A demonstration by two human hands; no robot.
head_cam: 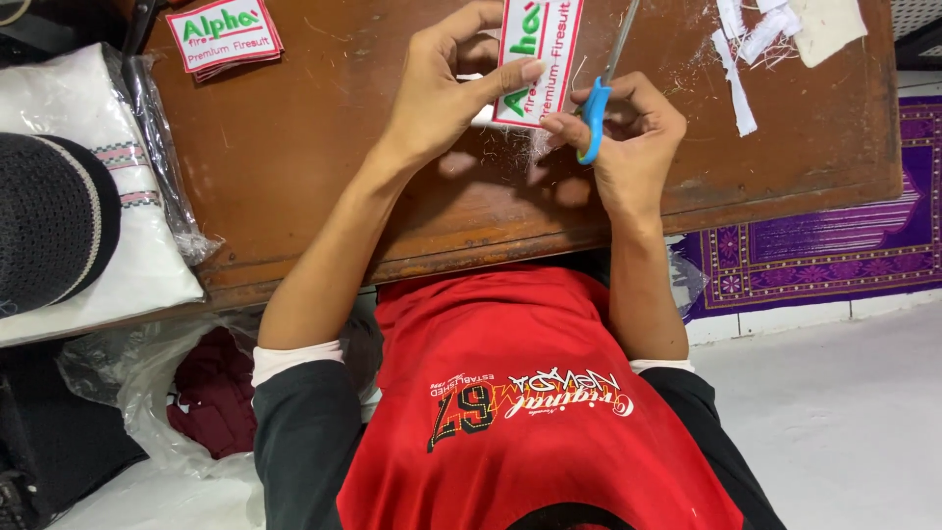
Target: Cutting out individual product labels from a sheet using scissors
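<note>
Two hands mid-table, left hand (442,88) pinching embroidered patch (538,54), right hand (628,128) gripping blue-handled scissors (601,98) at patch edge

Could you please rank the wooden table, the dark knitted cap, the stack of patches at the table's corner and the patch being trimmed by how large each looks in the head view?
1. Wooden table.
2. Dark knitted cap, partly cut off by the frame.
3. Stack of patches and the patch being trimmed: alike; the held one runs out of frame, so unranked.
</note>
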